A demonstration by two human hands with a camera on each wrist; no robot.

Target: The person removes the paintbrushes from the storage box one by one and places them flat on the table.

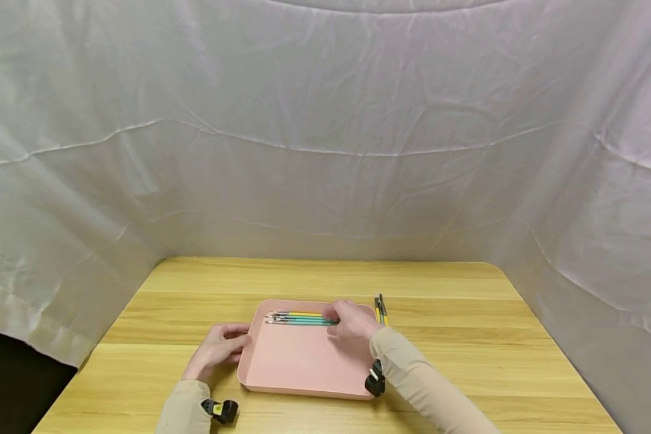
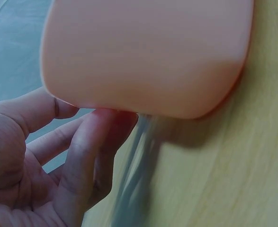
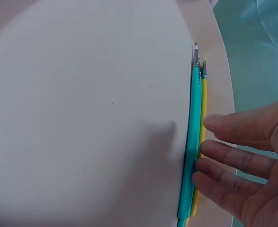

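A shallow pink tray with rounded corners stands on the wooden table. Along its back wall lie several slim paintbrushes, teal and yellow, side by side with their bristles to the left. My right hand reaches over the back right of the tray. Its nearly straight fingers touch the brush handles from the side; they are not wrapped round them. At the tray's left wall is my left hand. In the left wrist view, its extended fingertips touch the tray's edge.
More brushes with yellow handles and dark ferrules lie just outside the tray's right back corner, partly behind my right hand. Grey cloth hangs round the back and sides of the wooden table. A small black camera sits on each wrist.
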